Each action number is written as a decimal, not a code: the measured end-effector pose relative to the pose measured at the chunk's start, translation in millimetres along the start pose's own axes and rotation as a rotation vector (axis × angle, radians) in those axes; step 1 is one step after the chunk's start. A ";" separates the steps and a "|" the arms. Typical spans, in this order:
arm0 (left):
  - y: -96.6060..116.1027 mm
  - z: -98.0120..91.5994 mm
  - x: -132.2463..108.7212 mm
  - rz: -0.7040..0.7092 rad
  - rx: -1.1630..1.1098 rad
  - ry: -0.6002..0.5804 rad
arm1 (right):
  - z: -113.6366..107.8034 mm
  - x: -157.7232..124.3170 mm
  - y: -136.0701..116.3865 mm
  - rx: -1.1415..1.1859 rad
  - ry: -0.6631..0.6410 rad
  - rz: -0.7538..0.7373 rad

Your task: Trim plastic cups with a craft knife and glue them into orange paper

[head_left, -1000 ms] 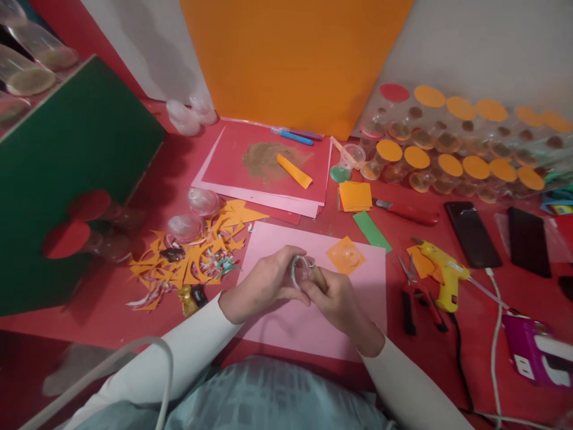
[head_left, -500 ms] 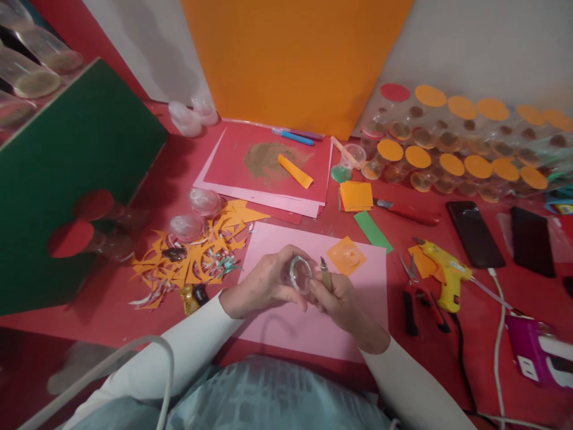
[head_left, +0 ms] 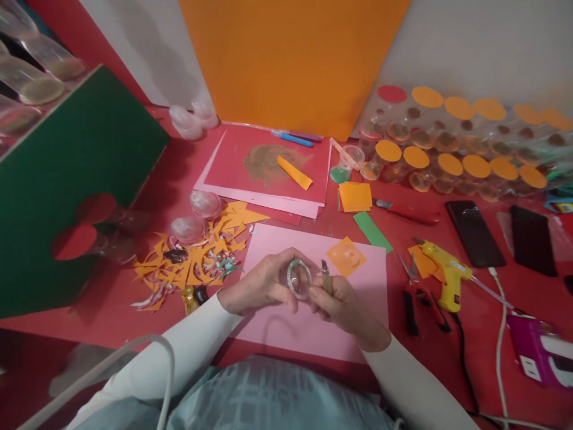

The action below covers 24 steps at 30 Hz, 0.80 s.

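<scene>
In the head view, my left hand (head_left: 262,283) is curled around a small clear plastic cup (head_left: 298,280), its round rim tipped up toward me. My right hand (head_left: 347,307) grips a craft knife (head_left: 326,278) with the blade pointing up and away. The right fingertips are close against the cup's right side; whether they touch it I cannot tell. Both hands are above a pink paper sheet (head_left: 277,331). On that sheet, just beyond my right hand, lies an orange paper square (head_left: 336,261) with a clear plastic dome (head_left: 352,257) on it.
Orange paper scraps (head_left: 192,263) and clear plastic domes (head_left: 205,204) lie to the left, before a green board (head_left: 76,197). Rightward are pliers (head_left: 427,304), a yellow glue gun (head_left: 447,275) and a phone (head_left: 474,233). Several orange-topped clear pieces (head_left: 450,164) stand behind.
The cup has turned slightly in my left hand, so its opening faces me more. The knife blade now stands more upright. My hands have barely shifted.
</scene>
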<state>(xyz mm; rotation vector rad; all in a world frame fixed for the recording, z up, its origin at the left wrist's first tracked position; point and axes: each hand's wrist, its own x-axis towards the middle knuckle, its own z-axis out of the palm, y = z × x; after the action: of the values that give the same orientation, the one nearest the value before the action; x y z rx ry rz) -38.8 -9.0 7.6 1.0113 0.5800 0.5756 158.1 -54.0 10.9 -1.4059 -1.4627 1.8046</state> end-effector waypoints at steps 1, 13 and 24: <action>-1.1 -0.6 0.3 0.002 -0.008 -0.003 | 0.4 0.2 -1.3 0.028 -0.008 0.006; 16.9 2.3 -4.1 0.076 0.454 0.280 | 4.0 5.4 4.3 -0.080 0.317 -0.189; -3.6 12.5 -1.4 0.079 0.637 0.296 | 10.9 11.2 7.5 -0.273 0.436 -0.196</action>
<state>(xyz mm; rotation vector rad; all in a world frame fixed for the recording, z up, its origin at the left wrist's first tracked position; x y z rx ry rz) -30.6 -19.0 9.8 1.5655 1.0273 0.6299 146.1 -52.7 -1.3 -1.5959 -1.5770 1.1208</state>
